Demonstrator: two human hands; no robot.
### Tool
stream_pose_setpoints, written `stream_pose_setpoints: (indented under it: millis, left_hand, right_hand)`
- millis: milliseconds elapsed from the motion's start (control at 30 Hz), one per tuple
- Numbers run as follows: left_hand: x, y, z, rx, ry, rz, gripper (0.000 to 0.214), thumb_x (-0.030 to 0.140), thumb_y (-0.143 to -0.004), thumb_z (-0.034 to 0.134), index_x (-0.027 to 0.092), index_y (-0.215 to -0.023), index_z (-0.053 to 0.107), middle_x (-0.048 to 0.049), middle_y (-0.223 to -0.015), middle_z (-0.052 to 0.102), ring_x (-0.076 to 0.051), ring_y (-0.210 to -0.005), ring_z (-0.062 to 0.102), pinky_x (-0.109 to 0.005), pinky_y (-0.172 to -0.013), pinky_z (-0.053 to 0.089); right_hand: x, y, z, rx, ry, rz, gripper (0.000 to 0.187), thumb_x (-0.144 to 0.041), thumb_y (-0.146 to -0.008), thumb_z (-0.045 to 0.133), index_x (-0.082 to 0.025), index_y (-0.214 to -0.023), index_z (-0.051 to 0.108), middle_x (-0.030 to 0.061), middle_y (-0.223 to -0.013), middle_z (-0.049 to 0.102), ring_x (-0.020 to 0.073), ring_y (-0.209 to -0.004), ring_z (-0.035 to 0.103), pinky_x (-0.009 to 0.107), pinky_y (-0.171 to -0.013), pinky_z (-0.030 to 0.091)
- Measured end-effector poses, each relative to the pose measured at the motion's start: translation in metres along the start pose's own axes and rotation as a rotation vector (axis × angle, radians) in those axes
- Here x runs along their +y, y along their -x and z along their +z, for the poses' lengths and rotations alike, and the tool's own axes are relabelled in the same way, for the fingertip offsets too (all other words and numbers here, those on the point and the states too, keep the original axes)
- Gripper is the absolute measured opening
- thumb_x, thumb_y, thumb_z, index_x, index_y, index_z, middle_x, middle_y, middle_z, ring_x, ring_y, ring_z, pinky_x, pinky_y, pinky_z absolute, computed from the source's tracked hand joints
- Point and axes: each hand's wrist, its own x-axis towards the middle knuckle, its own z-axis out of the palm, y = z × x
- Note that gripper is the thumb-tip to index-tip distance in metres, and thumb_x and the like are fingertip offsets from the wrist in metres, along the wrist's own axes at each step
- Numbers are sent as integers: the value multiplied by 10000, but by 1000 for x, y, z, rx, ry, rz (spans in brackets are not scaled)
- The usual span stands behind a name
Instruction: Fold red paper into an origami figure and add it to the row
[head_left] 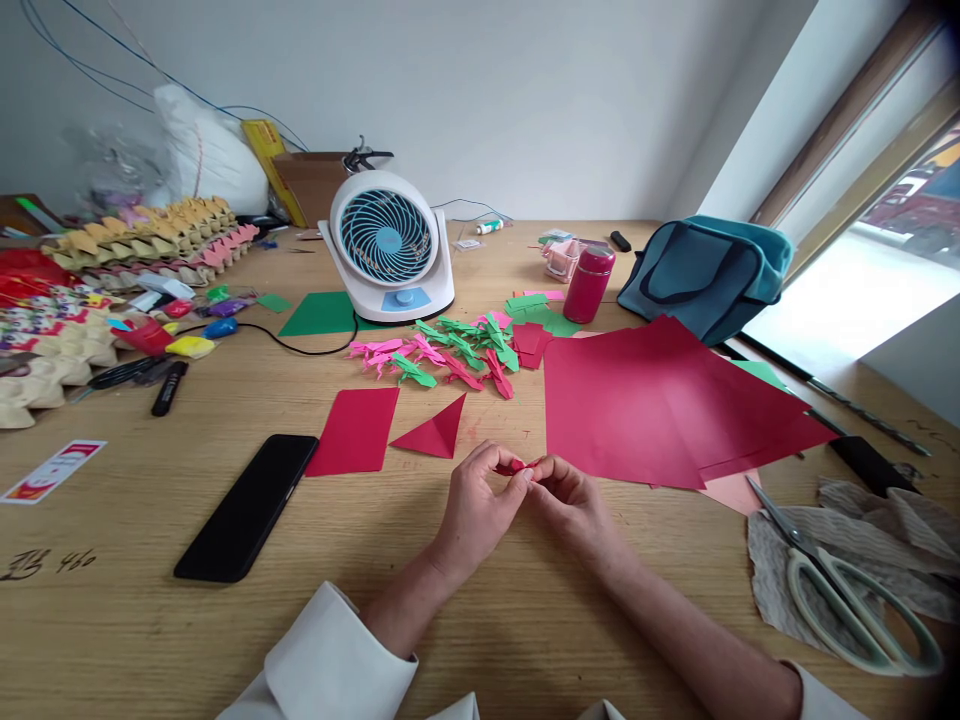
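Observation:
Between my two hands is a small folded piece of red paper (pixel 519 465), mostly hidden by the fingers. My left hand (pixel 486 500) pinches it from the left with thumb and forefinger. From the other side, my right hand (pixel 570 505) pinches it too, so the fingertips of both hands nearly meet. Just beyond lie a folded red triangle (pixel 439 432) and a red paper rectangle (pixel 355 432). A heap of folded paper figures (pixel 442 352) in green, pink and red sits farther back.
Large red sheets (pixel 637 405) spread to the right, near scissors (pixel 840 580) on a crumpled cloth (pixel 780 560). A black phone (pixel 247 508) lies left. Behind stand a fan (pixel 388 245), a red flask (pixel 589 284) and a blue bag (pixel 697 275). Egg trays (pixel 60 345) line the left.

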Motion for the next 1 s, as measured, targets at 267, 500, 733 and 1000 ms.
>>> stream_pose_setpoints:
  millis: [267,500,733,1000]
  left_hand:
    - [0,1,-1,-35,2,33,164,193,-899,546,183,-736,535,6,-744,557,-135,-748,548,-252,-730,439]
    - [-3,-1,-3,-58,34,-8,297,271,-967,481,176,-688,509,13,-700,512,-123,-699,497,-235,-673,395]
    - [-6,-3,-1,-70,72,-65,203,289,-917,565,174,-750,569,5,-743,573,-134,-744,541,-239,-714,420]
    - [-4,-3,0,-33,49,-85,179,245,-864,600,170,-706,561,9,-725,579,-133,-729,550,-245,-730,429]
  right_hand:
    - [-1,2,3,-34,-66,6,313,-458,-725,808,-200,-766,635,-2,-735,640,125,-653,531,247,-614,420]
    - [-1,0,1,-46,-35,-32,305,-453,-735,803,-191,-753,647,-4,-727,640,126,-677,541,256,-673,428]
    - [4,-3,-2,-7,55,-92,319,-491,-799,735,-198,-755,618,-9,-716,593,131,-670,510,260,-651,412]
    - [7,-3,0,2,51,-117,314,-482,-792,743,-198,-757,612,-14,-715,575,128,-665,498,254,-644,413]
